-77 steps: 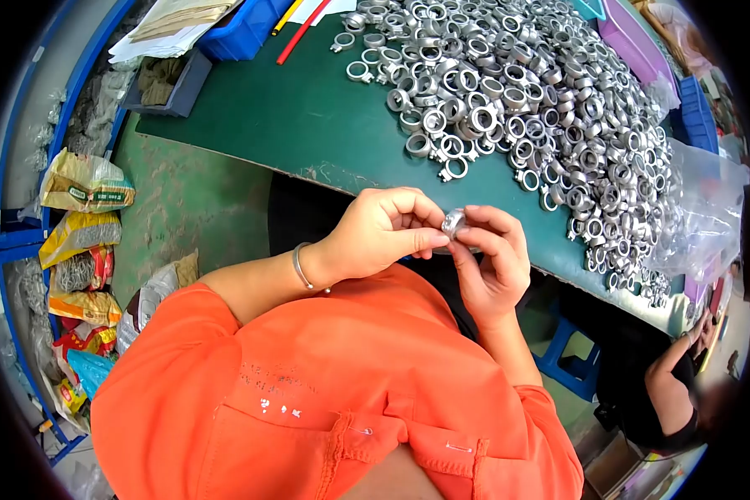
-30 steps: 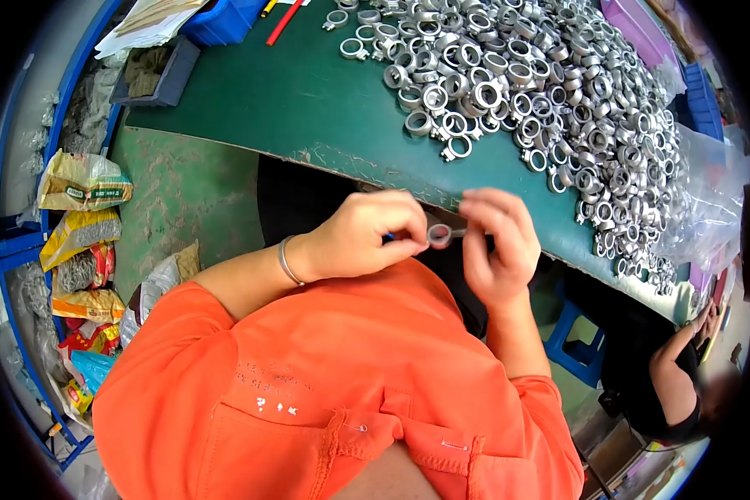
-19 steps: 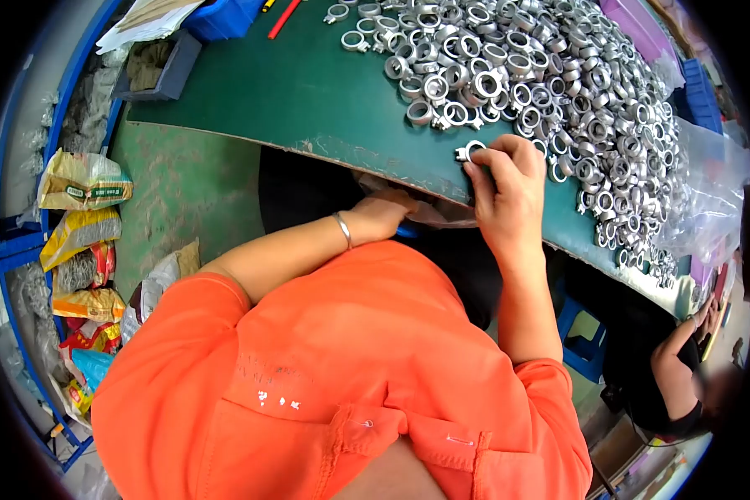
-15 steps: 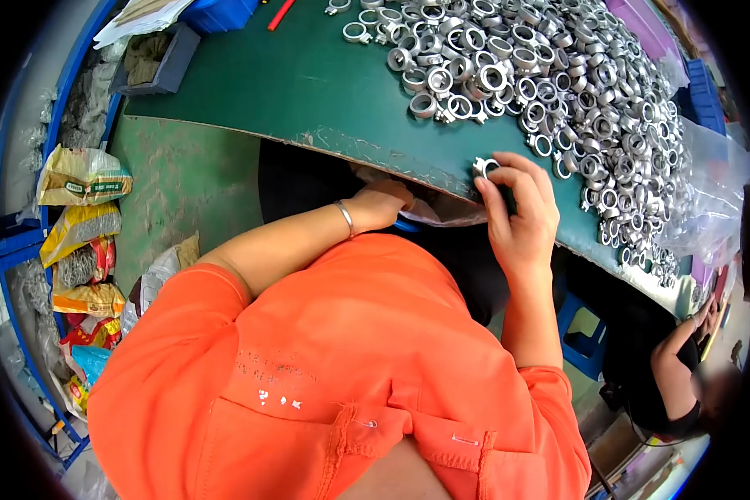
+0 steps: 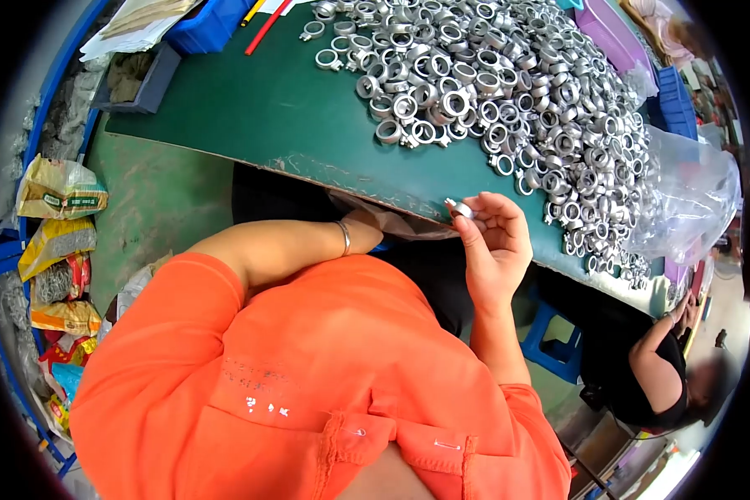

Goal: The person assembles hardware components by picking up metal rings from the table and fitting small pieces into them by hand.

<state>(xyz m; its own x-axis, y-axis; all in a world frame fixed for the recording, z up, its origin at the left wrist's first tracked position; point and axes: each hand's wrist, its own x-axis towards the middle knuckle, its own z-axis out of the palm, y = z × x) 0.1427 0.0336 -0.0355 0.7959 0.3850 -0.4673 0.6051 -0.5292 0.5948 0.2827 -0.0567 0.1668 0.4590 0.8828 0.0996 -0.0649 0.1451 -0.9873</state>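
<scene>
My right hand (image 5: 498, 246) is at the front edge of the green table (image 5: 250, 108), its thumb and fingers closed on a small silver metal ring (image 5: 461, 208) with a little lug. My left hand (image 5: 362, 233), below a wrist bracelet (image 5: 345, 237), reaches under the table edge beside a clear plastic bag (image 5: 404, 223); its fingers are hidden. A large heap of similar metal rings (image 5: 508, 92) covers the far and right part of the table.
Blue bin (image 5: 217, 27), grey box (image 5: 140, 79), papers (image 5: 133, 29) and a red pen (image 5: 267, 27) lie at the back left. Filled bags (image 5: 62, 187) stand by the left rack. A clear plastic bag (image 5: 683, 196) and a co-worker (image 5: 658, 375) by a blue stool (image 5: 550, 337) are right.
My left hand has left my right hand and gone under the table edge. My right hand went over the table and has come back to its edge with a ring.
</scene>
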